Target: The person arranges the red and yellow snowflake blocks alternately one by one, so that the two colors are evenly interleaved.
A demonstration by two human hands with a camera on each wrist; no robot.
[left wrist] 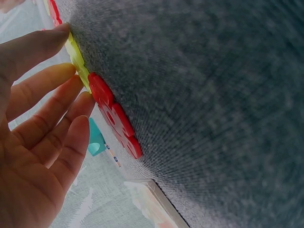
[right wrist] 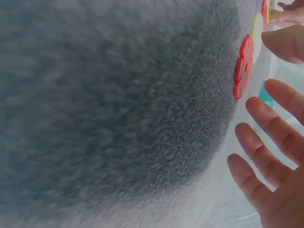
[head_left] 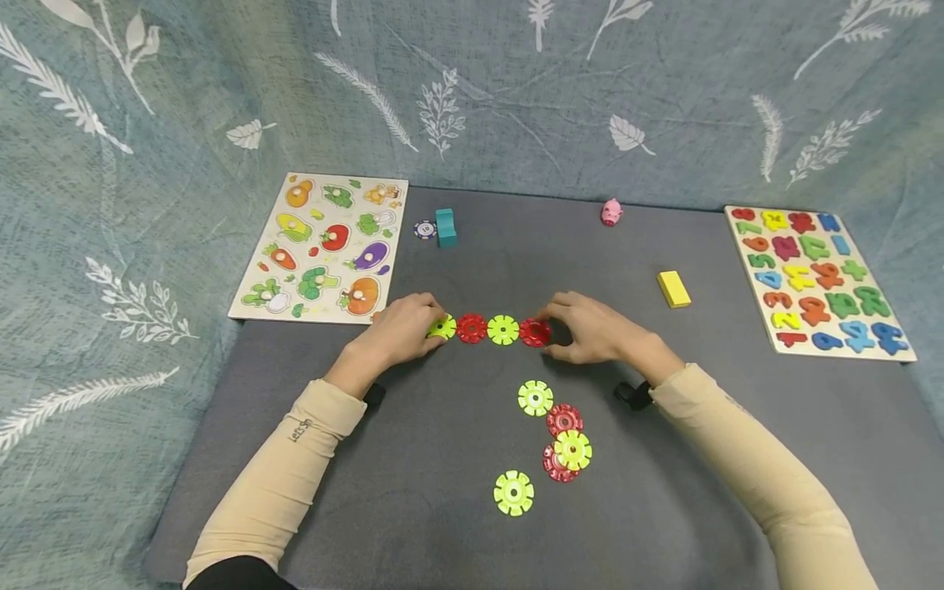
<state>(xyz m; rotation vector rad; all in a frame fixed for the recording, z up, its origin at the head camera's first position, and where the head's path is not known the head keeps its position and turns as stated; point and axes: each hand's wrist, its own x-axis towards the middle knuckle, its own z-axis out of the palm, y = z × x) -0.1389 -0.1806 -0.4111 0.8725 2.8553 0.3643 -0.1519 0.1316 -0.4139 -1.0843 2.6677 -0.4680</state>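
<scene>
Notched plastic building discs, red and yellow-green in turn, form a row across the grey table. My left hand [head_left: 401, 330] is at the row's left part, pinching a yellow-green disc [left wrist: 77, 59] between thumb and fingertips. Beside that one, a red disc [left wrist: 113, 116] shows in the left wrist view; my hand hides it from the head view. A red disc [head_left: 472, 329] and a yellow-green disc [head_left: 504, 329] lie between the hands. Around the right-end red disc [head_left: 534, 332], my right hand [head_left: 590, 328] is spread, its fingers fairly straight and apart in the right wrist view.
Nearer me lie loose discs: yellow-green ones [head_left: 535, 398] and red ones [head_left: 565, 419], some overlapping. A vegetable puzzle board [head_left: 319, 246] is at back left, a letter board [head_left: 819, 283] at right. Behind are a teal block [head_left: 446, 228], poker chip [head_left: 424, 229], pink pig [head_left: 611, 212] and yellow block [head_left: 673, 289].
</scene>
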